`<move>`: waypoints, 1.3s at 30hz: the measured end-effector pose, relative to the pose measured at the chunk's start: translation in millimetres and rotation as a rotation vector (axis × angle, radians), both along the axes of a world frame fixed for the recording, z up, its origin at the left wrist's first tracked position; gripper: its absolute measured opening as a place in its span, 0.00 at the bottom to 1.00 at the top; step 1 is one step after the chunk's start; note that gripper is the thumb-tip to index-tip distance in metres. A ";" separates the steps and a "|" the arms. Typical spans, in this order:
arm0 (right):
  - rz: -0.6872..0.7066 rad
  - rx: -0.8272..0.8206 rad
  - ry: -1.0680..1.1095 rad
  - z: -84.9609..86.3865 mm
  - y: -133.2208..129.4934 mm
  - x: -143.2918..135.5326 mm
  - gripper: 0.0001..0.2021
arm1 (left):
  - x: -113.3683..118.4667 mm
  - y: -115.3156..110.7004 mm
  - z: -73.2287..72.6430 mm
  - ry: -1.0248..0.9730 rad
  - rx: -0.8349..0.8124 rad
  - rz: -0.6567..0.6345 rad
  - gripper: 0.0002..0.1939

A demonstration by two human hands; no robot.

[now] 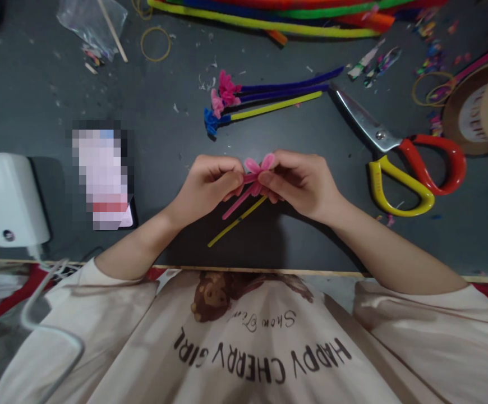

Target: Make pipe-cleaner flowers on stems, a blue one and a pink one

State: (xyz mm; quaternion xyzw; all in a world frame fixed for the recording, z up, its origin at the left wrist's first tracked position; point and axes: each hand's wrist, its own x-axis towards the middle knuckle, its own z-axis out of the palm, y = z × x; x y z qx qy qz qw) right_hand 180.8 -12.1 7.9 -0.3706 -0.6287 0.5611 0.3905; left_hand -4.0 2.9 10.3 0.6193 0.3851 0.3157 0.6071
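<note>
Between my two hands is a pink pipe-cleaner flower (254, 167) with looped petals and a loose pink end pointing down to the left. My left hand (216, 182) pinches a pink strand at the flower's left side. Thumb and fingers of my right hand (298, 182) close on the flower's middle and right side. A yellow stem (236, 225) slants down to the left below the flower, its upper end near my right fingers. Beyond my hands lie finished-looking small flowers: a dark pink one (228, 88), a light pink one (217, 104) and a blue one (212, 122).
Red-and-yellow-handled scissors (381, 134) lie to the right, beside a brown spool (458, 115). Long pipe cleaners (269, 23) cross the far side. A phone (105, 174) and a white power bank (10, 199) with a cable lie left. Rubber bands and scraps are scattered around.
</note>
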 end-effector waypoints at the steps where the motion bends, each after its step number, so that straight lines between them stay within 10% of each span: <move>1: -0.007 0.031 -0.026 0.5 -0.8 -0.2 0.14 | -0.5 0.0 -0.9 -0.017 -0.019 -0.001 0.15; 39: 0.121 -0.498 0.142 -0.7 4.8 4.7 0.05 | 1.4 -0.2 -3.9 0.080 0.225 0.220 0.15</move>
